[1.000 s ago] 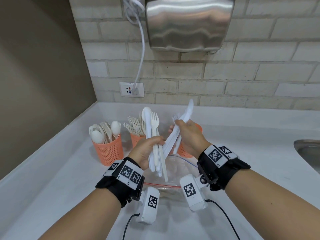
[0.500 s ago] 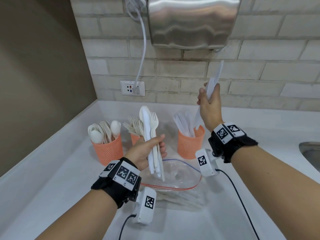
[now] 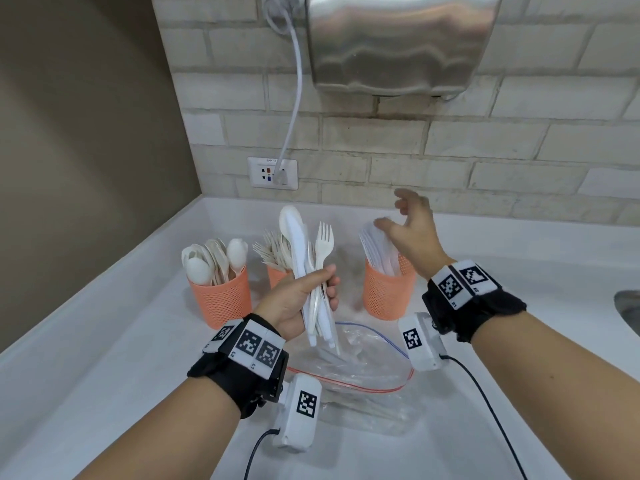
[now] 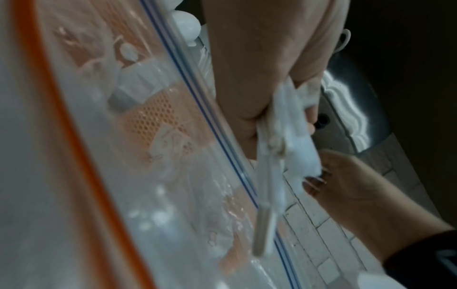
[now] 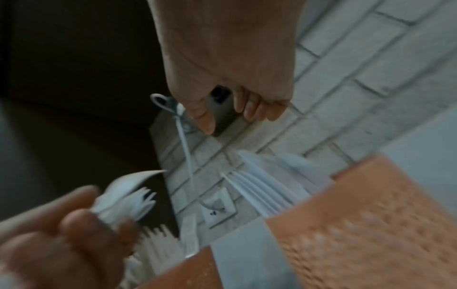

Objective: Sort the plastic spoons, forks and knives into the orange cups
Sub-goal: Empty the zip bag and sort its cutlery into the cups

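Observation:
Three orange mesh cups stand in a row on the white counter. The left cup holds spoons, the middle cup holds forks, and the right cup holds white knives. My left hand grips a bundle of white cutlery upright, a spoon and a fork on top; the same bundle shows in the left wrist view. Just above the right cup hovers my right hand, fingers spread and holding nothing, and the right wrist view shows the knives in that cup.
A clear zip bag with more cutlery lies on the counter below my hands. A steel hand dryer hangs on the brick wall, its cord running to a socket. A sink edge shows at far right.
My right hand pulled knives from the left hand's bundle, raised them, then came down over the right cup and let them go. The left hand kept its grip on the remaining cutlery.

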Available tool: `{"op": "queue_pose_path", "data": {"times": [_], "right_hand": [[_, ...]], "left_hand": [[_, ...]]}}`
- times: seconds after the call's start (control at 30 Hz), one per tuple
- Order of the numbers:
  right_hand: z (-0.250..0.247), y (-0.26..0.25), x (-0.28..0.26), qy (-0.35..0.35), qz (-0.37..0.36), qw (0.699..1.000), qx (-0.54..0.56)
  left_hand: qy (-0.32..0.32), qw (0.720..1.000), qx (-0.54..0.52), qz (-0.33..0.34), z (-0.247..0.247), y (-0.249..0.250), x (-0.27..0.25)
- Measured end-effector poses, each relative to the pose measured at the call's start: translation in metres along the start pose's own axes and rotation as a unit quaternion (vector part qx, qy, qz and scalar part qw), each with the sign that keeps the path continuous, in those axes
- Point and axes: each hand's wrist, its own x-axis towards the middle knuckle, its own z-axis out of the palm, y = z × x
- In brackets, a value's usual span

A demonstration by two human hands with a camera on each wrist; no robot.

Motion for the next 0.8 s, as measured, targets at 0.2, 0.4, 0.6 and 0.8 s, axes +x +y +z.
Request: {"op": "queue_pose_path", "data": {"times": [0.2, 0.4, 0.6, 0.8], "right_hand": [[0.012, -0.044, -0.046, -0.203, -0.104, 0.973, 0.018], [0.025, -0.05, -0.073, -0.297, -0.077, 0.952, 0.001], [0.021, -0.048, -0.074, -0.304, -0.085, 0.948, -0.032], [0.023, -0.043, -0.082, -0.233, -0.117, 0.963, -0.076]], "left_hand": [[0.03, 0.998, -0.031, 0.045, 0.0, 0.001, 0.005], [0.026, 0.997, -0.063, 0.021, 0.005, 0.004, 0.002], [0.026, 0.998, -0.048, 0.009, -0.001, 0.007, -0.001], [0.019, 0.994, -0.097, 0.043, 0.001, 0.006, 0.002]]}}
